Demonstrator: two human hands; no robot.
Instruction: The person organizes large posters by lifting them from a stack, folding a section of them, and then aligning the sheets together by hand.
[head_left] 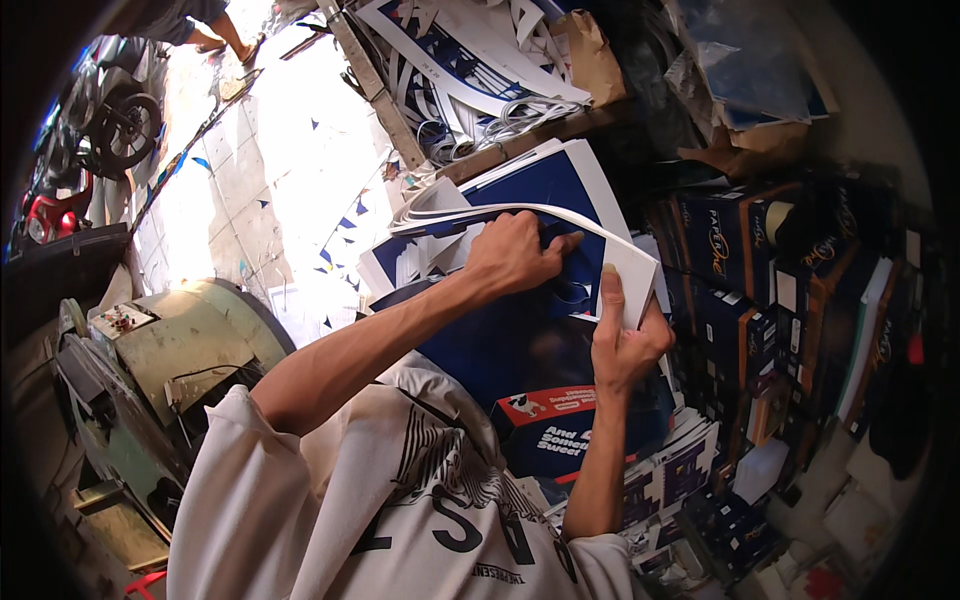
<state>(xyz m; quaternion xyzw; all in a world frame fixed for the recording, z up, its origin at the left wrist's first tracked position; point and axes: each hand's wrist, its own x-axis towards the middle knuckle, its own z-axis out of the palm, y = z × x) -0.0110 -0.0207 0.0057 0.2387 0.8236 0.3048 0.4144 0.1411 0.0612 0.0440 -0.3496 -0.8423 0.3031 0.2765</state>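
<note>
Here, white-edged blue sheets, cornerwise in the right hand

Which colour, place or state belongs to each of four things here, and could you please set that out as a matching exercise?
1. Left hand
2. Right hand
3. Motorcycle wheel
4. Paper strips

A. Black, at the upper left
B. Gripping the sheets at their right-hand corner, thumb on top
C. Heaped inside a wooden-edged bin
D. On the sheets, further left than the thumb in B

Pairs: 1-D, 2-B, 3-A, 4-C
</note>
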